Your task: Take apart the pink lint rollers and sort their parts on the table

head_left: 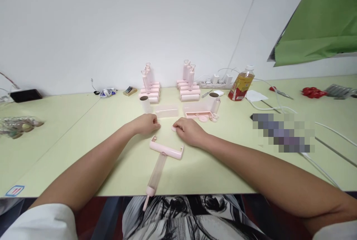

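Observation:
My left hand is closed at the middle of the table, fingers curled together; what they hold, if anything, is too small to make out. My right hand pinches a small pink round cap just above the tabletop. Between my forearms lies a pink lint roller frame with a clear handle, its tip reaching over the table's front edge. Just beyond my hands are a clear cover, a second pink frame piece and two upright rolls, a left roll and a right roll.
Pink lint rollers stand in a left group and a right group by the wall. A drink bottle, a power strip, a screwdriver and red objects are to the right. A phone lies far left.

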A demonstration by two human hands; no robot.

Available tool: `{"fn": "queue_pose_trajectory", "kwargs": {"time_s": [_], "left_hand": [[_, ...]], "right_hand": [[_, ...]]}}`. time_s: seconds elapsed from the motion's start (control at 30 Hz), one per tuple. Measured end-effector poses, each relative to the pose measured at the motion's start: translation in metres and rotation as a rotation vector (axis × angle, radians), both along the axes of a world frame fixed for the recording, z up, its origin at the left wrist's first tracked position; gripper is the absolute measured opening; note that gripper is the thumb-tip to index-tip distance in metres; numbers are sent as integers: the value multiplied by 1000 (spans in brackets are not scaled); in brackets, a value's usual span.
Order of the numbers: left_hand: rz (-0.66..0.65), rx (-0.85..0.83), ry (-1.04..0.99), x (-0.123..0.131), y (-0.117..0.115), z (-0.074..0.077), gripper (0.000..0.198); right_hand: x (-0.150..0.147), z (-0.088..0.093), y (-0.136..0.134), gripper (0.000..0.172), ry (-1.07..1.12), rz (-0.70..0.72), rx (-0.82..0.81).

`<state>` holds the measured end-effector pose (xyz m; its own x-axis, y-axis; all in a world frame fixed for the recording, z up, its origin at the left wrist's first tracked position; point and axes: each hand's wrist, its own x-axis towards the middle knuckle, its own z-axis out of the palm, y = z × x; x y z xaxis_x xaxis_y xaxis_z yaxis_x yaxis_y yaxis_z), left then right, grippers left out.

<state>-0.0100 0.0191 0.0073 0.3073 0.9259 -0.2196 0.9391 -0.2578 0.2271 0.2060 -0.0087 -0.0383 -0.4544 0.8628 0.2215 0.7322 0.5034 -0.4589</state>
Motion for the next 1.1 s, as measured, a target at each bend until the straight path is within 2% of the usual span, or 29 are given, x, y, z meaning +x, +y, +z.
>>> {"fn": "queue_pose_trajectory", "kwargs": {"time_s": [0.1, 0.2, 0.27, 0.33, 0.43, 0.5, 0.53, 0.6, 0.7, 0.77, 0.8, 0.9, 1.0, 1.1], "left_hand": [[-13, 14, -18, 12, -3, 6, 20], [-41, 71, -13, 20, -23, 18, 21], [-221, 22, -101, 25, -41, 25, 22], [-424, -121, -171, 27, -56, 28, 23], [-559, -233, -181, 24, -61, 26, 15], [-530, -217, -278, 15, -52, 23, 18], [-466, -197, -370, 10, -45, 22, 20], [-234, -124, -567, 0, -33, 19, 24], [25, 114, -709, -7, -23, 13, 29], [84, 241, -728, -6, -23, 11, 30], [99, 263, -754, -4, -24, 10, 30], [113, 159, -933, -1, -29, 13, 31], [76, -65, -1142, -4, -32, 18, 40], [-3, -288, -1183, -10, -32, 19, 49]], "right_hand": [[0, 0, 2, 28, 24, 2, -10], [1, -4, 5, 32, 124, -8, -14], [2, -7, 6, 33, 223, -35, -20], [2, -8, 9, 32, 317, -69, -36], [1, -8, 11, 29, 466, -115, -78], [-1, -5, 11, 26, 610, -162, -161], [-2, -2, 10, 23, 692, -188, -227], [-3, 4, 7, 21, 831, -195, -398], [1, 15, 2, 31, 854, -27, -658], [7, 21, -1, 35, 701, 146, -776], [10, 24, -1, 34, 602, 202, -781], [19, 32, 0, 29, 406, 240, -616], [26, 36, 4, 32, 433, 261, -489], [31, 36, 8, 35, 451, 317, -459]]}}
